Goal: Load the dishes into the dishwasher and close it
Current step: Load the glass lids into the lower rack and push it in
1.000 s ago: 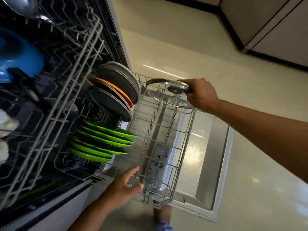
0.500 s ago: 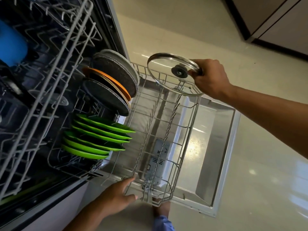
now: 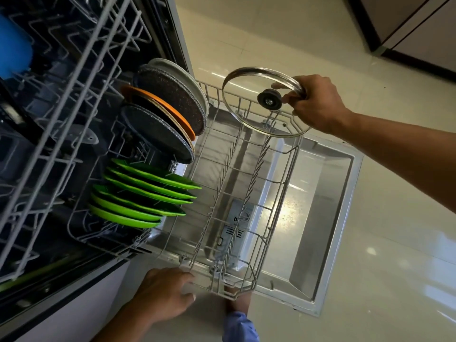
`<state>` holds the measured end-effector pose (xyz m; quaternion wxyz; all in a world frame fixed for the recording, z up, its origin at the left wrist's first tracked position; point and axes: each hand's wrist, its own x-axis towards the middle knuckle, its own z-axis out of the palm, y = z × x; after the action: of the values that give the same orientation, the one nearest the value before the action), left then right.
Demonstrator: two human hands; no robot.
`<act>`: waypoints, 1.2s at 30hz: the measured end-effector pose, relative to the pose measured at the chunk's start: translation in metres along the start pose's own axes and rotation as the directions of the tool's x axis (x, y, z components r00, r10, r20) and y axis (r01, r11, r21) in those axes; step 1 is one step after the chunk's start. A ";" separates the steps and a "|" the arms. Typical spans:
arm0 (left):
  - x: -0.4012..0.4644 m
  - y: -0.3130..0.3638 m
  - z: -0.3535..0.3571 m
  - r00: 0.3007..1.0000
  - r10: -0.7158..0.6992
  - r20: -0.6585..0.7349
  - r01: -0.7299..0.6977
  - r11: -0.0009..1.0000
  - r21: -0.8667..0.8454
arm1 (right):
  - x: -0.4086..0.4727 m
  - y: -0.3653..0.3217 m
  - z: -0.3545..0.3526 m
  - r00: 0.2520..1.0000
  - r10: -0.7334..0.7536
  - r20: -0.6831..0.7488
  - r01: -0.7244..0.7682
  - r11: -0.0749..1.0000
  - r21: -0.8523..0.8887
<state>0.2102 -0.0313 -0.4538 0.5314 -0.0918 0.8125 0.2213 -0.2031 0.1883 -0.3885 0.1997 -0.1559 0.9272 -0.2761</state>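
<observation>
My right hand grips the rim of a glass pot lid with a black knob, holding it tilted above the far end of the pulled-out lower rack. My left hand rests with loose fingers at the rack's near corner, fingertips touching the wire frame. Several green plates stand in the rack's back rows. Behind them stand dark speckled plates and an orange plate. The dishwasher door lies open flat under the rack.
The upper rack juts out at the left, with a blue vessel in it. My foot stands under the door's near edge. Glossy tiled floor spreads to the right, and cabinets line the far wall.
My right hand has raised the lid and tipped it more upright above the rack. My left hand has slid from inside the rack's near corner to its outer edge.
</observation>
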 end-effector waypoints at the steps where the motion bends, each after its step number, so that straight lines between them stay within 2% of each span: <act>1: 0.000 0.001 0.001 1.000 0.008 -0.001 -0.008 1.000 0.027 | -0.002 0.000 0.000 1.000 -0.009 -0.006 0.009 1.000 -0.010; 7: -0.001 0.003 0.003 1.000 0.008 -0.003 -0.008 0.999 0.052 | -0.008 -0.002 -0.004 0.996 -0.073 0.048 0.071 0.996 0.047; 13: 0.001 0.004 0.003 1.000 -0.006 0.006 0.006 0.998 0.055 | -0.007 0.004 0.015 0.995 -0.049 0.084 0.054 0.997 -0.062; 19: 0.008 0.003 0.004 1.000 -0.007 0.020 0.006 0.999 0.054 | -0.013 0.020 0.048 0.982 -0.139 0.130 0.153 0.983 -0.104; 23: 0.011 0.002 0.002 1.000 -0.012 0.017 0.011 0.999 0.035 | -0.011 0.025 0.063 0.994 -0.074 0.084 0.085 0.987 -0.135; 29: 0.008 0.003 -0.004 0.999 -0.034 0.020 0.034 0.999 0.021 | -0.018 0.022 0.054 0.988 -0.027 0.152 0.048 0.990 -0.130; 33: 0.000 0.007 -0.007 0.998 -0.056 0.006 0.056 0.998 -0.038 | -0.033 0.004 0.044 0.992 -0.050 0.119 0.064 0.991 -0.119; 36: -0.011 0.014 -0.014 0.997 -0.041 -0.066 0.034 0.993 -0.116 | -0.054 -0.025 0.035 0.988 -0.147 0.043 0.152 0.978 -0.141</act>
<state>0.1977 -0.0264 -0.4354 0.5015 -0.1449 0.8142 0.2542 -0.1350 0.1743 -0.3858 0.1814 -0.2436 0.9270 -0.2202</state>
